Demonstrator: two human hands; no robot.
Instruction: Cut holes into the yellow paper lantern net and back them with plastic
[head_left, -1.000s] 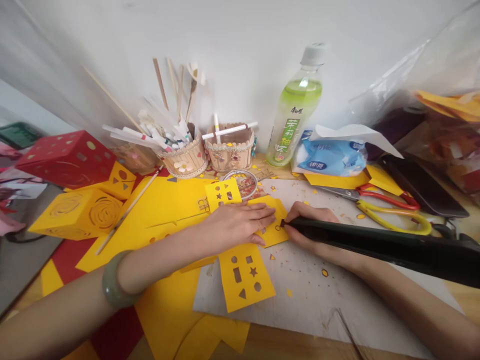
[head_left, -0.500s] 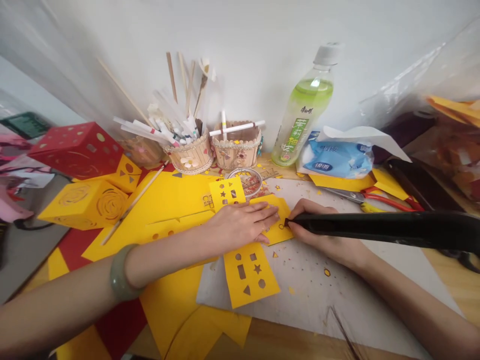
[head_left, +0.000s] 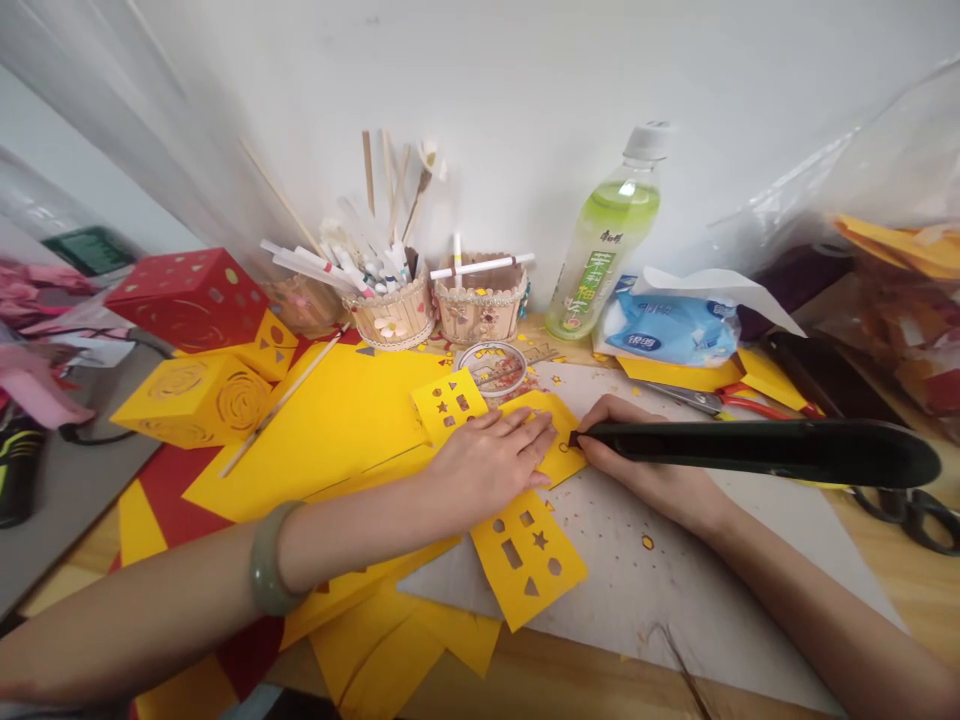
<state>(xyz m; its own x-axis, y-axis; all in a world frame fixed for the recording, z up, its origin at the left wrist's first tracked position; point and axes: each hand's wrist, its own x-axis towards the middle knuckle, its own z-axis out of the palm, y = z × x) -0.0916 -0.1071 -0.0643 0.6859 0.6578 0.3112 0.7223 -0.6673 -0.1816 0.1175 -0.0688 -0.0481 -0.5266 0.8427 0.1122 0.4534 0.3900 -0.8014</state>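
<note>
Seen nearest, on the counter point(head_left: 555, 675), before the left corner of the grey board point(head_left: 675, 575): yellow offcuts point(head_left: 405, 640). Lying across the board's near edge: dark strands point(head_left: 682, 660). Resting slanted over the board's left part: a yellow stencil point(head_left: 527, 562), cut through with a star, triangle, rectangle and other shapes.

Lying just beyond, also on the board's left part: a yellow card point(head_left: 566, 462), marked with a small circle. Pressed flat beneath left hand point(head_left: 487, 460), with fingers stretched out and close together, bangle point(head_left: 274, 560) on the forearm. Met from the board's right side by right hand point(head_left: 637, 480), pinching a long black tool point(head_left: 750, 443) between thumb and fingers, tip just beside the circle; cannot tell whether touching the card.

Spread left of the board: yellow sheets point(head_left: 345, 410) over red sheets point(head_left: 180, 490), with a thin stick point(head_left: 285, 400) on top. Set farther left: a swirl-cut yellow box point(head_left: 195, 400), before a red box point(head_left: 187, 300). Placed right of the board: black-handled scissors point(head_left: 911, 515).

Seen at the board's far edge: a tape ring point(head_left: 521, 378) and red-handled scissors point(head_left: 757, 402). Standing beyond the board, left to right: a pen basket point(head_left: 390, 315), a second basket point(head_left: 484, 312), a green drink bottle point(head_left: 607, 245) and a tissue pack point(head_left: 667, 325), backed by a pale wall point(head_left: 480, 100)
</note>
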